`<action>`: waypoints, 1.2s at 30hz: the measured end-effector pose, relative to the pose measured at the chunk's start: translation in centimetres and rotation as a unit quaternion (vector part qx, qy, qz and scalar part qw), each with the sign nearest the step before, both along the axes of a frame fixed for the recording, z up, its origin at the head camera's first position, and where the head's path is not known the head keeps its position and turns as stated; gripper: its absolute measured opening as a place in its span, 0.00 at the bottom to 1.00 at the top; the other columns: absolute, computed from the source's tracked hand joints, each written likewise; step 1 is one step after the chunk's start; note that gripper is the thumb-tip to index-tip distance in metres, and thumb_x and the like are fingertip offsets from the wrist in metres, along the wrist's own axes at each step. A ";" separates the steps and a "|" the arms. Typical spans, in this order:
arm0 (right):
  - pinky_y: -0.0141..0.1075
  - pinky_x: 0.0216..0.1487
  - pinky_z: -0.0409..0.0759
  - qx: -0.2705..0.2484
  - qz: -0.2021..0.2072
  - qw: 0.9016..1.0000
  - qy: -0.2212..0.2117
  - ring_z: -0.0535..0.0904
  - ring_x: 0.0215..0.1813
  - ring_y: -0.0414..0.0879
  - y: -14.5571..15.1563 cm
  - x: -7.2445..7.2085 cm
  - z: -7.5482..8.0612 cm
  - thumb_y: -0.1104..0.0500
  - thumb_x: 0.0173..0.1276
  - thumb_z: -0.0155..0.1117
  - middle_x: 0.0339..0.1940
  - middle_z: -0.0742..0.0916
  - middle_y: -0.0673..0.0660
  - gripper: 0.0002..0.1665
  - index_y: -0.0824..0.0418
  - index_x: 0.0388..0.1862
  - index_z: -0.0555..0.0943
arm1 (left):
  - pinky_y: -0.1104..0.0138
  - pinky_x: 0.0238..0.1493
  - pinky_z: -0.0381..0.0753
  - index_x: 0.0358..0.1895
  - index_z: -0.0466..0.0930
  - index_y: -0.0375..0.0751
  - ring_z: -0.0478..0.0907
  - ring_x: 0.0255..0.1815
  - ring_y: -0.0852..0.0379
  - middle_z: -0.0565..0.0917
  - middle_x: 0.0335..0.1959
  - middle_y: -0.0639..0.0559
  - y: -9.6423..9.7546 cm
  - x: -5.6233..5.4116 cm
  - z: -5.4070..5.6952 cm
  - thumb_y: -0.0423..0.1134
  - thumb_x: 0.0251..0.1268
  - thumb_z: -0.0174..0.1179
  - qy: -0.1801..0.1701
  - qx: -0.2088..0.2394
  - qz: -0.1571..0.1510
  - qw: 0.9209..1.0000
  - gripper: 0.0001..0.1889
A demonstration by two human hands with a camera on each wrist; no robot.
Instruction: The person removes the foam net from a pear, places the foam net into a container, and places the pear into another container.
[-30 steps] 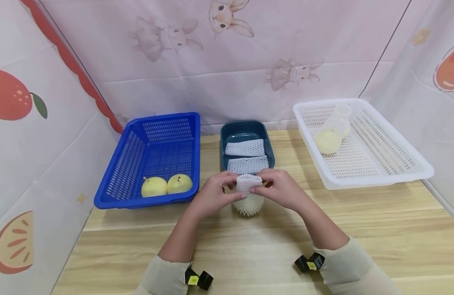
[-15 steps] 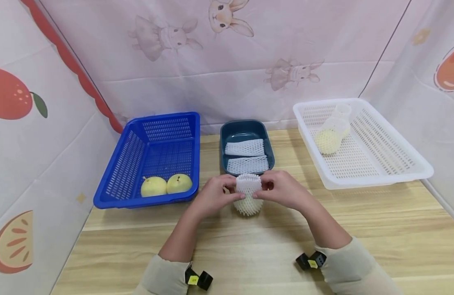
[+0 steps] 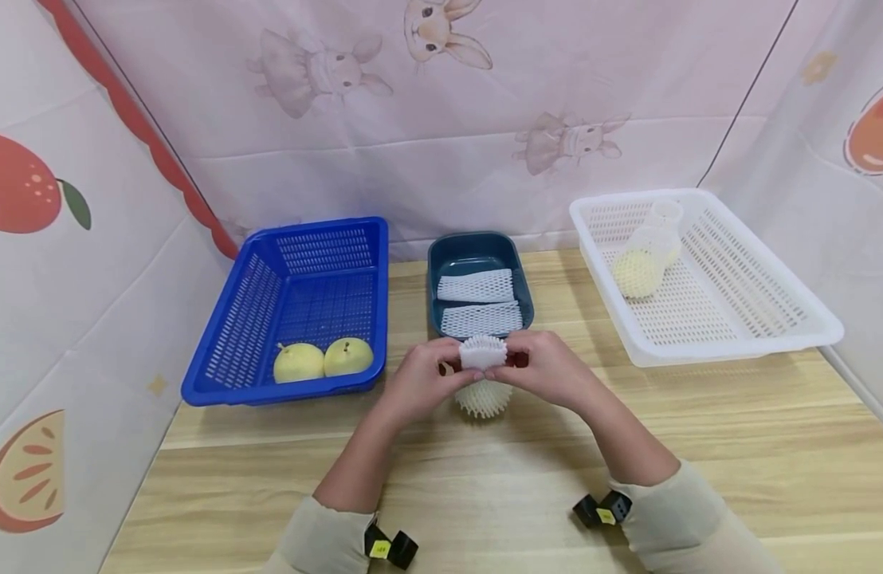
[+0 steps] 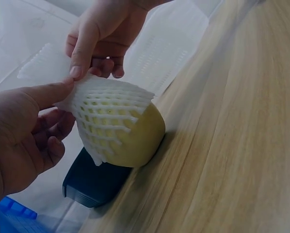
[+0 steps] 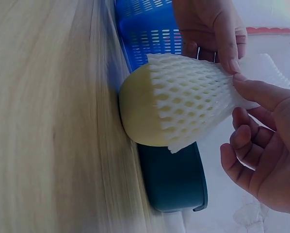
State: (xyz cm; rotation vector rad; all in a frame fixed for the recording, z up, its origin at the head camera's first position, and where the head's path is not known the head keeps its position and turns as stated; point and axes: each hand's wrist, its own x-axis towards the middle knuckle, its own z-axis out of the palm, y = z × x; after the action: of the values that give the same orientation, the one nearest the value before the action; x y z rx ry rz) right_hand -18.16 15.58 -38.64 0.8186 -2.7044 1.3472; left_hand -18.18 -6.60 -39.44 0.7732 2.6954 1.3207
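Note:
A yellow pear (image 4: pixel 147 136) rests on the table, its upper part covered by a white foam net sleeve (image 5: pixel 188 94) and its lower part bare. My left hand (image 3: pixel 421 381) pinches the sleeve's gathered neck from the left, thumb in front. From the right, my right hand (image 3: pixel 549 371) pinches the same neck. The two thumb tips nearly meet over it, and the sleeve's frilled end sticks up above them. In the wrist views the remaining fingers curl loosely behind the sleeve.
Left stands a blue basket (image 3: pixel 284 395) with two bare pears (image 3: pixel 349 356). Behind my hands, a dark teal tray (image 3: pixel 477 245) holds two flat foam sleeves (image 3: pixel 476 287). At right, a white basket (image 3: pixel 743 349) holds sleeved pears (image 3: pixel 638 273). Printed cloth (image 3: pixel 449 183) hangs behind.
Both thumbs have come together across the sleeve's neck, squeezing it narrower above the pear. The pear, baskets and tray stay in place.

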 end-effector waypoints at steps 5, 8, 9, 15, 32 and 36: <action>0.31 0.27 0.75 -0.007 -0.004 1.000 0.002 0.73 0.28 0.40 0.0 0.1 0.1 0.57 0.58 0.76 0.25 0.82 0.48 0.08 0.56 0.30 0.84 | 0.69 0.33 0.80 0.42 0.87 0.47 0.77 0.35 0.62 0.84 0.38 0.58 0.2 0.2 0.1 0.43 0.61 0.69 0.007 0.008 0.002 1.000 0.08; 0.31 0.29 0.76 -0.016 -0.005 1.000 0.001 0.74 0.29 0.40 0.0 0.1 0.2 0.57 0.58 0.76 0.26 0.83 0.48 0.08 0.57 0.32 0.85 | 0.69 0.32 0.80 0.43 0.87 0.48 0.77 0.33 0.61 0.84 0.38 0.58 0.2 0.2 0.2 0.42 0.62 0.69 0.011 0.015 0.008 1.000 0.08; 0.31 0.29 0.77 -0.019 -0.004 1.000 -0.002 0.75 0.29 0.41 0.0 0.1 0.2 0.57 0.57 0.77 0.27 0.84 0.48 0.08 0.57 0.33 0.85 | 0.69 0.32 0.80 0.44 0.87 0.48 0.76 0.33 0.61 0.84 0.38 0.58 0.2 0.2 0.2 0.42 0.62 0.68 0.012 0.015 0.010 1.000 0.09; 0.32 0.31 0.79 -0.015 0.006 0.999 -0.035 0.77 0.31 0.43 -0.1 0.1 0.2 0.56 0.56 0.78 0.31 0.86 0.49 0.14 0.56 0.40 0.85 | 0.69 0.30 0.79 0.46 0.87 0.49 0.76 0.31 0.59 0.84 0.38 0.59 0.2 0.3 0.4 0.43 0.63 0.67 0.012 0.023 0.018 1.000 0.10; 0.34 0.38 0.84 -0.029 -0.003 0.999 -0.031 0.82 0.38 0.43 -0.4 0.2 -0.1 0.57 0.59 0.75 0.41 0.88 0.54 0.17 0.59 0.47 0.86 | 0.66 0.38 0.81 0.41 0.84 0.54 0.75 0.39 0.60 0.79 0.38 0.61 -0.6 0.1 0.7 0.48 0.56 0.73 -0.017 0.011 -0.006 1.000 0.12; 0.35 0.36 0.84 -0.035 -0.017 0.999 -0.034 0.82 0.37 0.43 -0.4 0.2 -0.1 0.55 0.58 0.76 0.41 0.89 0.55 0.18 0.59 0.47 0.85 | 0.65 0.40 0.81 0.41 0.84 0.55 0.76 0.39 0.58 0.80 0.36 0.60 -0.8 -0.1 0.7 0.46 0.56 0.73 -0.045 0.006 -0.018 0.999 0.11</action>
State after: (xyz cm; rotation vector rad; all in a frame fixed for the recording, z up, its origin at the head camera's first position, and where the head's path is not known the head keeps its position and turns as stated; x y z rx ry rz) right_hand -17.99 15.15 -38.76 0.7316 -2.6900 1.4805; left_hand -18.28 -7.39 -38.75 0.7420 2.5947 1.3314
